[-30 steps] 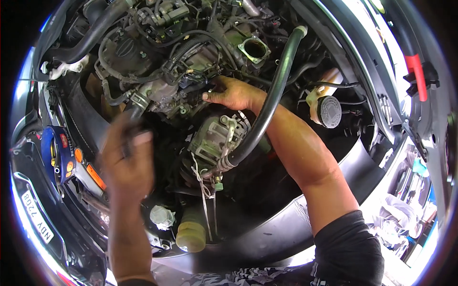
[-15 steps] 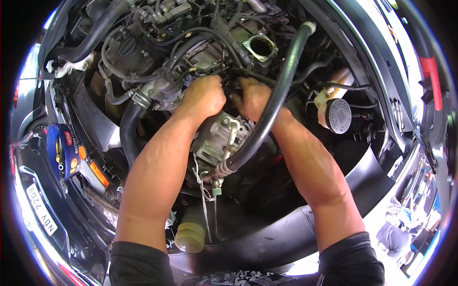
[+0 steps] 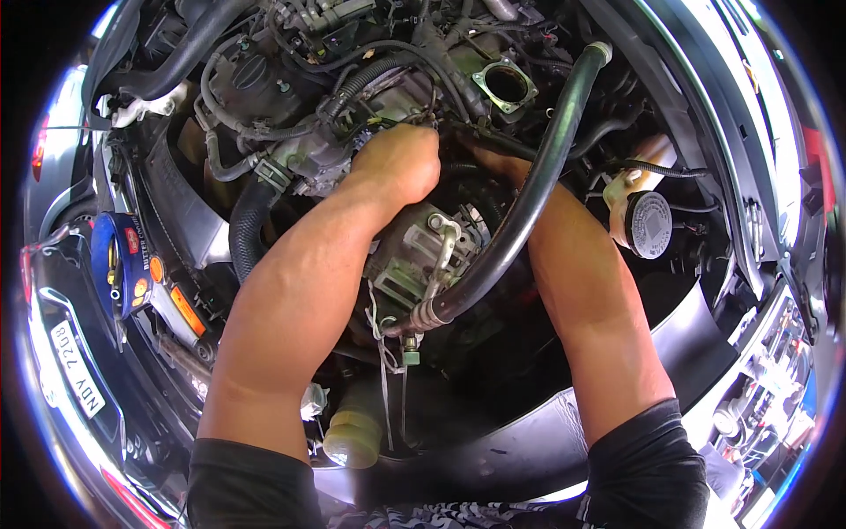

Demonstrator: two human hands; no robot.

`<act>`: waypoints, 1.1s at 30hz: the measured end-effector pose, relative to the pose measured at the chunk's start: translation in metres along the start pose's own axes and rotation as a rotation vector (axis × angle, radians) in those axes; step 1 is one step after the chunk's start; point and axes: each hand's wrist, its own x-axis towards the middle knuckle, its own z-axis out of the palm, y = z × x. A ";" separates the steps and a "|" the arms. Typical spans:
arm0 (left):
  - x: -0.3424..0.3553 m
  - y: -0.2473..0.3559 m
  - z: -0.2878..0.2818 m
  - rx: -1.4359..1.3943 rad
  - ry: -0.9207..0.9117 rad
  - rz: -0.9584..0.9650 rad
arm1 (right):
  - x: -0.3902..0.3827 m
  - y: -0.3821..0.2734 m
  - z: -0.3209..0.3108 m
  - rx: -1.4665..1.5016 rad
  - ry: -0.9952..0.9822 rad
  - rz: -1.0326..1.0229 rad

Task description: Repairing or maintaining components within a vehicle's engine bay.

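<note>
Left hand (image 3: 398, 161): at the engine (image 3: 401, 101), back of hand up, fingers curled down and out of sight.
Left grip: can't tell, fingertips and anything in them are hidden under the fist.
Left forearm (image 3: 300, 282): comes in from lower left, slants up and right, elbow bent, wrist roughly in line with it.
Right hand (image 3: 493, 161): just right of left hand, a small gap between them; mostly in shadow, only the back near the wrist shows.
Right grip: can't tell, fingers not visible.
Right forearm (image 3: 586, 282): rises from lower right, leans left, passes behind the hose (image 3: 557, 145).
Sleeves: black (image 3: 251, 480), both ending near the elbows.
Engine: upper middle of the view, ahead of both hands; its open round port (image 3: 507, 86) sits above the right hand.
Metal unit (image 3: 410, 264): below the left hand, between the forearms; hose clamped at its lower end.
Green cap (image 3: 411, 358): under that clamp, white ties (image 3: 385, 401) hanging beside it.
</note>
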 end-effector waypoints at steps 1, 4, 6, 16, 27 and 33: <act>-0.001 -0.001 0.004 -0.012 0.024 -0.024 | 0.002 0.002 -0.001 0.016 0.019 -0.034; -0.004 0.005 0.010 -0.057 0.057 -0.046 | 0.006 0.012 0.000 0.415 -0.072 -0.043; -0.002 0.016 0.009 -0.035 0.042 -0.002 | 0.009 0.019 0.002 0.435 -0.035 -0.151; 0.006 0.041 0.000 0.015 -0.019 -0.056 | -0.002 0.023 -0.001 0.200 0.000 -0.112; 0.017 0.030 0.001 -0.022 0.040 -0.034 | -0.002 0.013 -0.002 0.116 -0.016 -0.081; 0.006 -0.016 0.055 -0.112 0.073 -0.123 | 0.009 0.019 0.002 0.058 -0.030 -0.078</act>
